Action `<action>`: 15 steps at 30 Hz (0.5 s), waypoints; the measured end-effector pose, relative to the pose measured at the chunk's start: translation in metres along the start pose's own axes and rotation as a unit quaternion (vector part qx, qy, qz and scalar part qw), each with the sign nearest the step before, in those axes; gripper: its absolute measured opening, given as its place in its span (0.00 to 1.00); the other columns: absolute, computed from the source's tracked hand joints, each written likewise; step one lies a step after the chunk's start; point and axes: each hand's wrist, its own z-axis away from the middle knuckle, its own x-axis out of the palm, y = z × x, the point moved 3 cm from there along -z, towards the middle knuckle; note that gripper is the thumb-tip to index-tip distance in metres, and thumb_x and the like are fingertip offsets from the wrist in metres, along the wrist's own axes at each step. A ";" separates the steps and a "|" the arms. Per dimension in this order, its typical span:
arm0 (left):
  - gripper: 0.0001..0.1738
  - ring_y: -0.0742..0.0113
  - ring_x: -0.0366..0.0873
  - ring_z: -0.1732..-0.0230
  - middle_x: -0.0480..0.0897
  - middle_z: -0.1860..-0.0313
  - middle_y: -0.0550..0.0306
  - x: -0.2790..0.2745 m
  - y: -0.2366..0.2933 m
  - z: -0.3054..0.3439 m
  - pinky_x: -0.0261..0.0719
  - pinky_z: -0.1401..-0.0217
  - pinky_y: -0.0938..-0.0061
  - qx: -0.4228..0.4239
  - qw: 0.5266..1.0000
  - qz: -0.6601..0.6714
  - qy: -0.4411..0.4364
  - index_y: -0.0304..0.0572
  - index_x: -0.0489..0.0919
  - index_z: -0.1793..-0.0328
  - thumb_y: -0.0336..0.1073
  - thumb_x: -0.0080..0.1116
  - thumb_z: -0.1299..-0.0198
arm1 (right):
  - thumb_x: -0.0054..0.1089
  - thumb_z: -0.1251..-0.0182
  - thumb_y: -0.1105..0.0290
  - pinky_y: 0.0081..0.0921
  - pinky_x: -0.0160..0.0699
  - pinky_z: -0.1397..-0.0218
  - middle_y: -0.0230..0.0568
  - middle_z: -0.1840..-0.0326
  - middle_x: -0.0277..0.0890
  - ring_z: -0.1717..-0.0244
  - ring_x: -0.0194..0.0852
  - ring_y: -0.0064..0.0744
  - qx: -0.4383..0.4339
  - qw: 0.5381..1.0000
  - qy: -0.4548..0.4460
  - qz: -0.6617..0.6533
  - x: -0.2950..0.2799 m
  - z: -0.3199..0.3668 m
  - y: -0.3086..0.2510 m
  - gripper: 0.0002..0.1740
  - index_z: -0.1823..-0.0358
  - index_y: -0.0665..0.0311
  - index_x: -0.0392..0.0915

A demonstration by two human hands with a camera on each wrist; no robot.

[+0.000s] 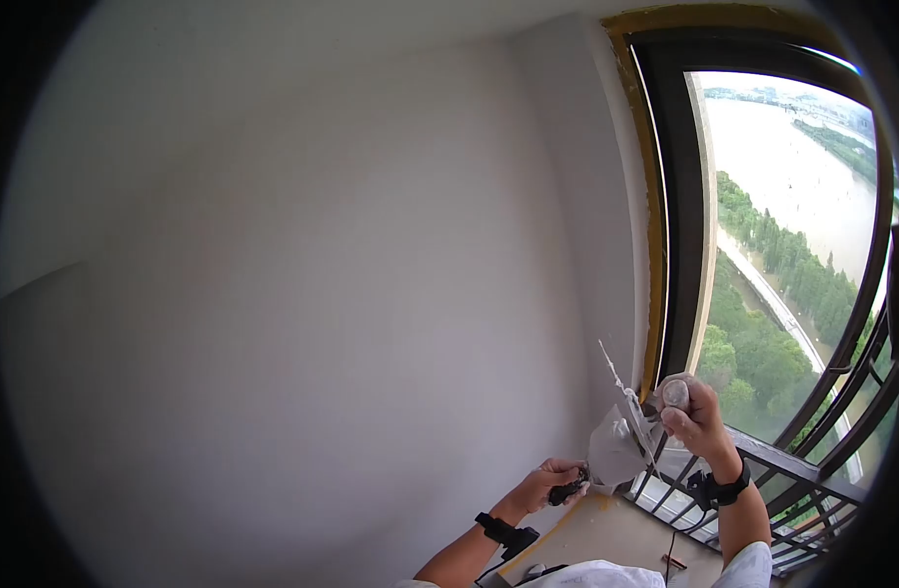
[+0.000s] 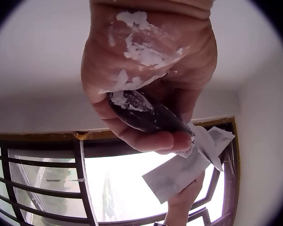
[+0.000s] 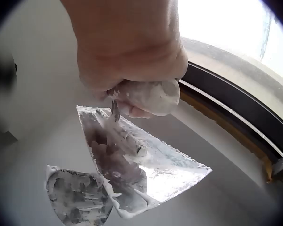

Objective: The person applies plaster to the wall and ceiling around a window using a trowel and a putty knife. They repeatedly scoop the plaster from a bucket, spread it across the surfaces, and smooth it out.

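My right hand [image 1: 699, 419] grips the putty-smeared round handle [image 3: 153, 97] of a plastering trowel. The trowel's metal blade [image 3: 174, 181] has wet white putty along its edges and catches the window light. My left hand [image 1: 550, 480] curls round the dark handle [image 2: 146, 115] of a putty knife, and white putty is smeared on the palm and wrist. In the right wrist view the putty knife's coated blade [image 3: 78, 197] overlaps the trowel's edge. Both tools meet in front of the wall corner, beside the window.
A broad pale wall [image 1: 322, 265] fills the left and middle. On the right, a dark window frame [image 1: 677, 225] edged with yellow-brown tape [image 1: 655, 294] looks out over trees and water from high up. Dark railing bars [image 1: 812, 490] run below it. A small reddish object [image 1: 674, 562] lies low down.
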 end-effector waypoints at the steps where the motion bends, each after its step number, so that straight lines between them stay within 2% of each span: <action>1: 0.23 0.72 0.75 0.75 0.81 0.69 0.55 0.013 0.010 0.003 0.72 0.71 0.79 -0.005 1.000 -0.013 -0.005 0.31 0.80 0.43 0.45 0.59 0.33 | 0.66 0.36 0.68 0.21 0.70 0.74 0.34 0.75 0.73 0.79 0.70 0.24 -0.077 0.994 -0.031 0.070 0.010 -0.004 -0.022 0.15 0.55 0.70 0.75; 2: 0.23 0.72 0.75 0.75 0.81 0.69 0.55 0.024 0.019 0.009 0.72 0.71 0.79 -0.004 1.000 -0.019 0.001 0.31 0.80 0.43 0.45 0.59 0.33 | 0.68 0.38 0.68 0.24 0.71 0.73 0.37 0.76 0.74 0.79 0.72 0.30 -0.156 0.976 -0.061 0.141 0.018 -0.005 -0.041 0.15 0.56 0.71 0.75; 3: 0.23 0.72 0.75 0.75 0.81 0.69 0.55 0.032 0.024 0.016 0.72 0.71 0.79 0.004 1.000 0.003 -0.008 0.31 0.80 0.43 0.44 0.59 0.33 | 0.68 0.38 0.68 0.24 0.71 0.73 0.37 0.76 0.74 0.79 0.72 0.30 -0.157 0.976 -0.069 0.132 0.021 -0.003 -0.050 0.15 0.56 0.71 0.75; 5: 0.22 0.71 0.75 0.75 0.81 0.70 0.55 0.021 0.022 0.019 0.72 0.71 0.78 0.020 1.000 0.021 -0.004 0.31 0.80 0.43 0.44 0.59 0.33 | 0.70 0.41 0.69 0.29 0.73 0.71 0.44 0.77 0.74 0.78 0.73 0.39 -0.017 0.973 -0.087 0.214 0.023 -0.001 -0.023 0.16 0.59 0.71 0.75; 6: 0.23 0.72 0.75 0.76 0.81 0.71 0.56 0.025 0.024 0.019 0.71 0.73 0.79 0.037 0.999 0.017 0.019 0.32 0.81 0.43 0.46 0.59 0.33 | 0.71 0.42 0.69 0.30 0.73 0.71 0.48 0.78 0.74 0.79 0.72 0.41 -0.009 0.968 -0.097 0.231 0.011 0.003 -0.010 0.16 0.61 0.71 0.75; 7: 0.23 0.73 0.75 0.76 0.80 0.71 0.57 0.025 0.027 0.020 0.70 0.74 0.81 0.056 0.997 0.014 0.041 0.34 0.81 0.44 0.47 0.59 0.33 | 0.70 0.43 0.68 0.32 0.73 0.71 0.49 0.77 0.74 0.79 0.73 0.44 0.056 0.954 -0.106 0.275 -0.001 0.009 0.002 0.16 0.62 0.71 0.75; 9: 0.23 0.72 0.75 0.76 0.81 0.71 0.56 0.024 0.036 0.020 0.71 0.74 0.80 0.079 0.995 0.018 0.051 0.33 0.81 0.44 0.46 0.60 0.33 | 0.71 0.43 0.66 0.36 0.72 0.71 0.49 0.77 0.74 0.78 0.73 0.47 0.048 0.953 -0.096 0.284 -0.028 0.025 0.038 0.16 0.66 0.70 0.75; 10: 0.22 0.71 0.76 0.76 0.81 0.69 0.55 0.024 0.043 0.020 0.73 0.73 0.80 0.095 0.993 0.006 0.065 0.32 0.81 0.44 0.45 0.60 0.33 | 0.70 0.43 0.64 0.38 0.71 0.69 0.50 0.77 0.72 0.75 0.73 0.49 0.083 0.913 -0.149 0.372 -0.041 0.030 0.045 0.17 0.71 0.70 0.72; 11: 0.22 0.71 0.76 0.75 0.81 0.68 0.54 0.026 0.051 0.022 0.74 0.72 0.79 0.111 0.991 -0.005 0.077 0.32 0.80 0.44 0.45 0.59 0.33 | 0.70 0.43 0.64 0.38 0.71 0.69 0.50 0.77 0.72 0.75 0.73 0.49 0.094 0.911 -0.155 0.371 -0.046 0.034 0.049 0.17 0.71 0.70 0.72; 12: 0.22 0.72 0.77 0.73 0.81 0.67 0.54 0.032 0.059 0.024 0.74 0.71 0.79 0.127 0.983 -0.005 0.134 0.33 0.80 0.42 0.45 0.58 0.32 | 0.70 0.44 0.66 0.39 0.71 0.69 0.50 0.78 0.70 0.75 0.72 0.50 0.071 0.907 -0.160 0.383 -0.046 0.038 0.050 0.17 0.72 0.69 0.70; 13: 0.22 0.72 0.76 0.73 0.81 0.66 0.55 0.043 0.072 0.025 0.75 0.70 0.79 0.157 0.970 -0.065 0.172 0.33 0.79 0.40 0.44 0.57 0.31 | 0.70 0.44 0.67 0.40 0.70 0.69 0.50 0.78 0.68 0.75 0.71 0.51 0.051 0.903 -0.165 0.394 -0.047 0.046 0.056 0.18 0.73 0.69 0.68; 14: 0.23 0.73 0.74 0.73 0.81 0.66 0.55 0.053 0.081 0.024 0.74 0.69 0.80 0.175 0.955 -0.110 0.212 0.32 0.78 0.39 0.44 0.55 0.30 | 0.72 0.42 0.66 0.35 0.68 0.73 0.45 0.80 0.67 0.82 0.69 0.39 0.047 0.939 -0.103 0.325 -0.055 0.051 0.075 0.18 0.68 0.70 0.70; 15: 0.23 0.74 0.73 0.74 0.81 0.65 0.55 0.066 0.090 0.023 0.74 0.69 0.80 0.195 0.935 -0.155 0.252 0.32 0.78 0.38 0.44 0.54 0.29 | 0.67 0.36 0.67 0.25 0.65 0.79 0.32 0.80 0.70 0.84 0.68 0.27 0.182 0.980 -0.020 0.074 -0.057 0.058 0.086 0.14 0.65 0.65 0.70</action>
